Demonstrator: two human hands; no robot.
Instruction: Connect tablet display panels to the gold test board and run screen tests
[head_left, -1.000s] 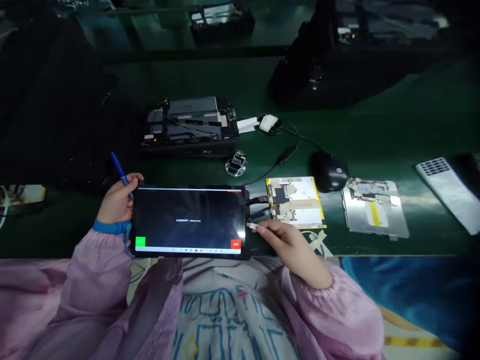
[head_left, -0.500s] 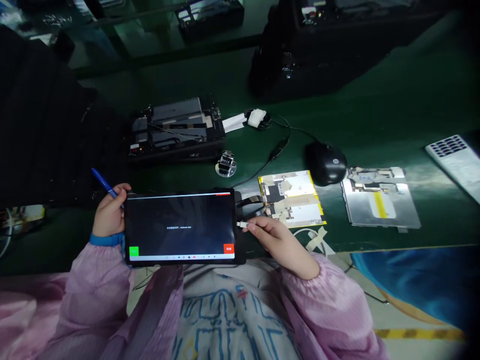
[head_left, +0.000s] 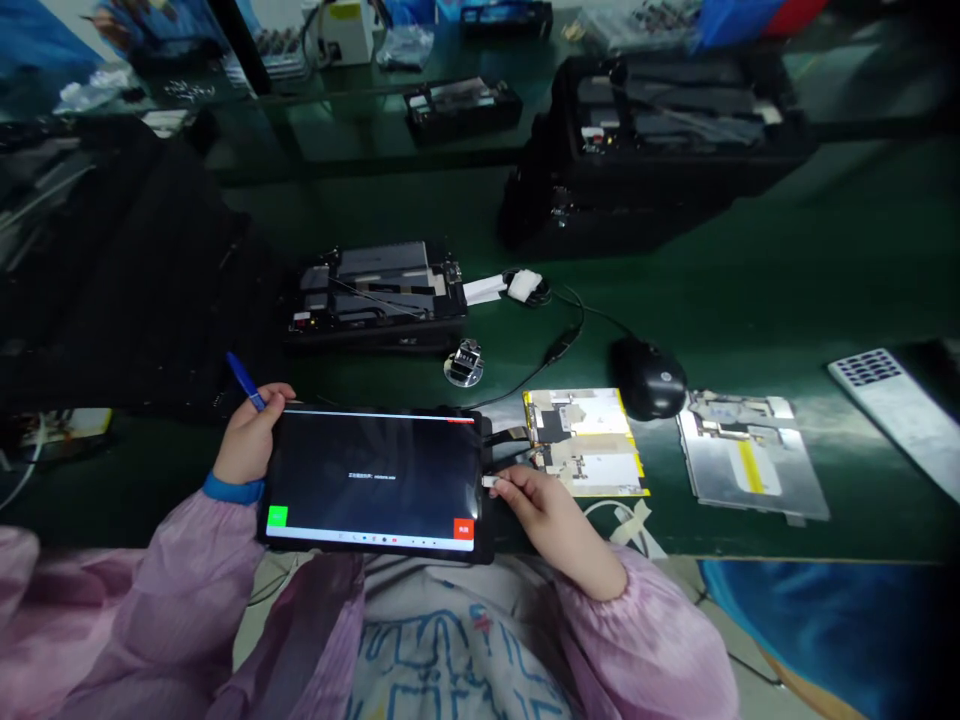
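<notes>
A black tablet (head_left: 373, 480) with a dark lit screen, a green button at lower left and a red one at lower right, rests at the near table edge. My left hand (head_left: 249, 438) grips its left side and also holds a blue pen (head_left: 244, 381) that sticks up. My right hand (head_left: 541, 510) is at the tablet's right edge, fingers pinched on a small white connector (head_left: 491, 482) touching that edge. Dark cables run from there toward a yellow-edged circuit panel (head_left: 583, 441).
On the green table (head_left: 787, 280): an opened black device (head_left: 379, 292), a small metal counter (head_left: 464, 362), a black mouse (head_left: 649, 378), a silver panel (head_left: 752, 468), a grey remote-like keypad (head_left: 892, 402), a white plug (head_left: 523, 285). Large black cases (head_left: 660, 130) stand behind.
The view has tilted up and shifted, showing more of the far bench. Both hands keep the same hold on the tablet, pen and white connector.
</notes>
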